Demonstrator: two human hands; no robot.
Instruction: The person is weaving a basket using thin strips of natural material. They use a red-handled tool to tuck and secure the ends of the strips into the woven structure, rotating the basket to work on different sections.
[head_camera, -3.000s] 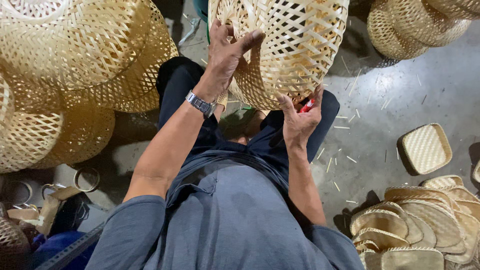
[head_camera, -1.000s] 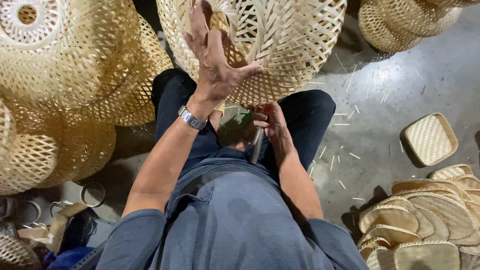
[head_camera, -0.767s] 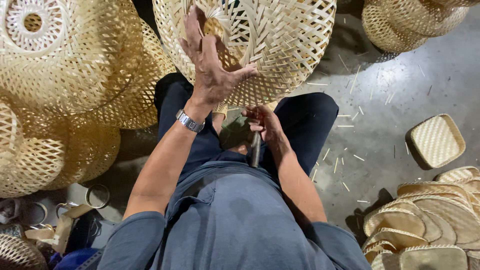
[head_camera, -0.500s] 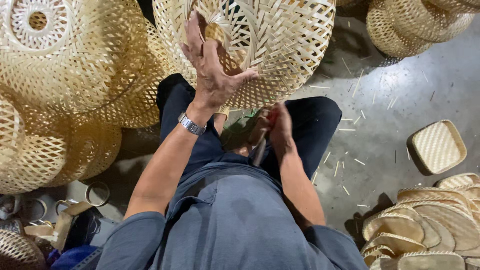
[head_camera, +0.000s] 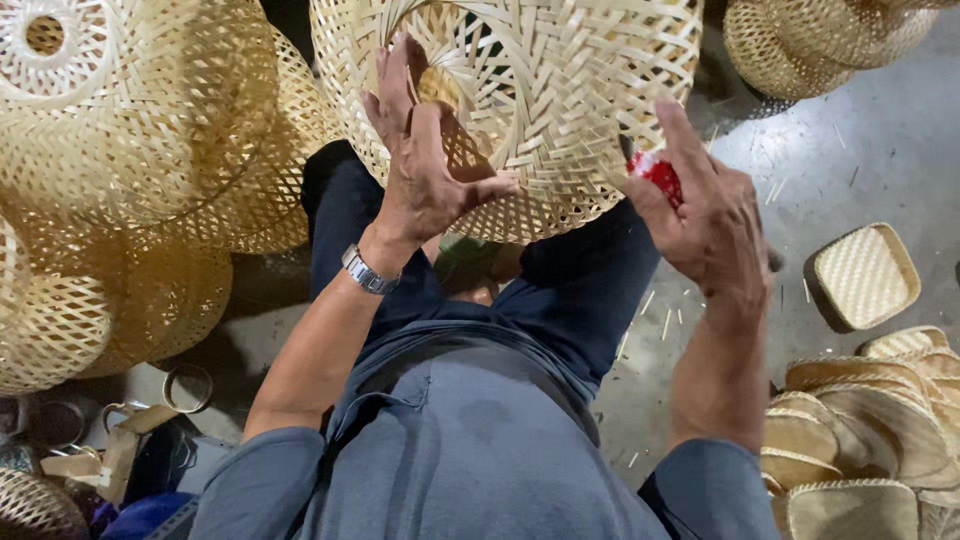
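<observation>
Left hand (head_camera: 425, 170) fingers on woven basket (head_camera: 540, 90); right hand (head_camera: 705, 225) beside.

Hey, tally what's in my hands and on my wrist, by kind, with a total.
Woven bamboo basket, under left hand: 1
Red-handled tool, in right hand: 1
Wristwatch, on the left wrist: 1
Total: 3
</observation>
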